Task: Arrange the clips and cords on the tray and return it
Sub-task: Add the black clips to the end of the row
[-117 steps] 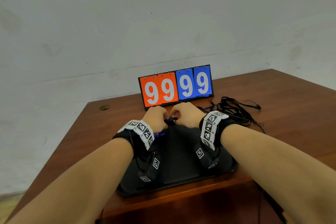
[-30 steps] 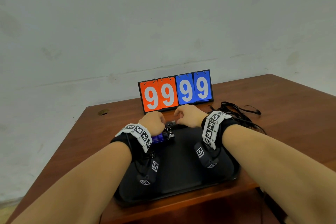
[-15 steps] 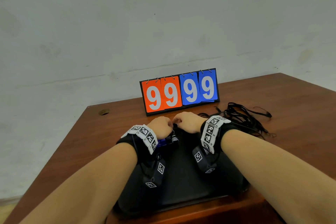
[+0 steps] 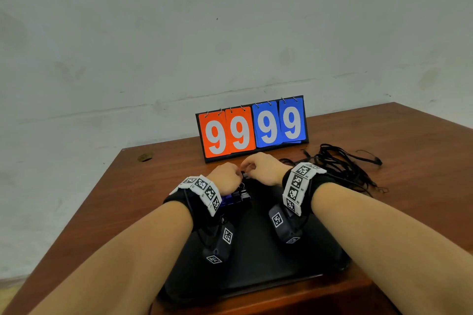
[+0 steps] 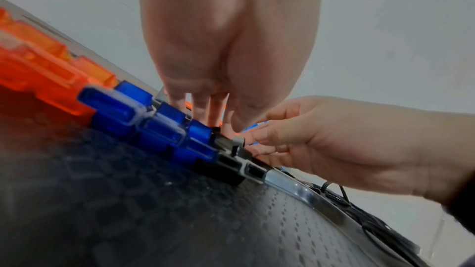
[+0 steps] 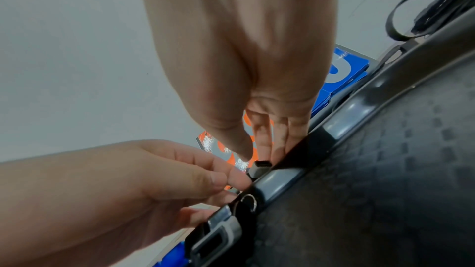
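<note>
A black tray [image 4: 258, 253] lies on the wooden table in front of me. Along its far rim sits a row of clips: orange clips [image 5: 46, 64], blue clips [image 5: 159, 121] and black clips [image 5: 231, 166]. My left hand [image 4: 236, 174] and right hand [image 4: 248, 169] meet at that rim. In the right wrist view, my right hand [image 6: 257, 156] pinches a black clip with a silver handle [image 6: 259, 166] from above. My left hand [image 6: 231, 181] pinches the same clip from the side. A tangle of black cords [image 4: 340, 163] lies on the table to the right of the tray.
A flip scoreboard [image 4: 252, 129] reading 9999 stands just behind the tray's far rim. A small round hole [image 4: 145, 157] marks the table's far left corner. The wall lies behind the table, and the table's front edge runs just under the tray.
Both hands have stayed together at the tray's far rim, shifting only slightly around the black clip. The head view has drifted a little; the cords have not moved.
</note>
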